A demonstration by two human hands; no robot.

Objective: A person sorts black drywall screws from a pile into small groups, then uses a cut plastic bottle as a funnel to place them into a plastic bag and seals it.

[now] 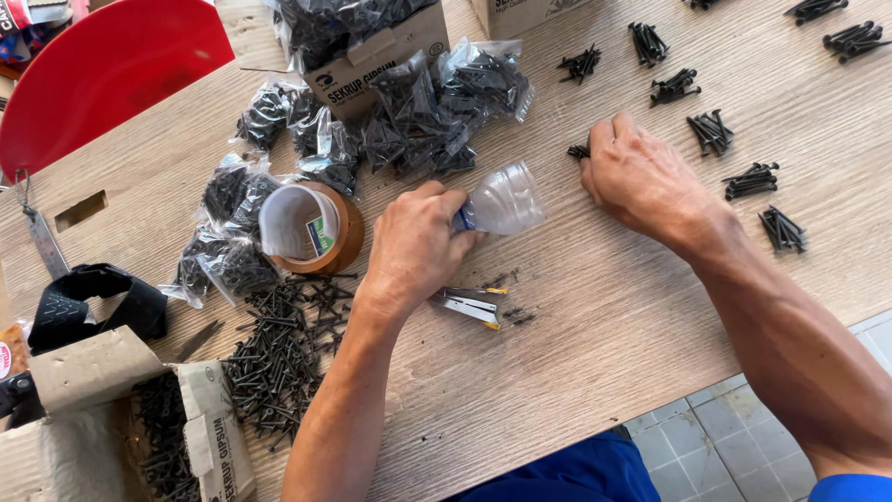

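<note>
My left hand holds a small clear plastic bag by its open end, flat on the wooden table. My right hand lies palm down further right, its fingers closed over a small bunch of black screws at its fingertips. Several little bundles of black screws lie in rows beyond and right of that hand. A small stapler rests just under my left wrist.
A roll of brown tape sits left of my left hand. Filled bags of screws pile up behind it. Loose screws spill from an open carton at the lower left. A red lid lies at the far left.
</note>
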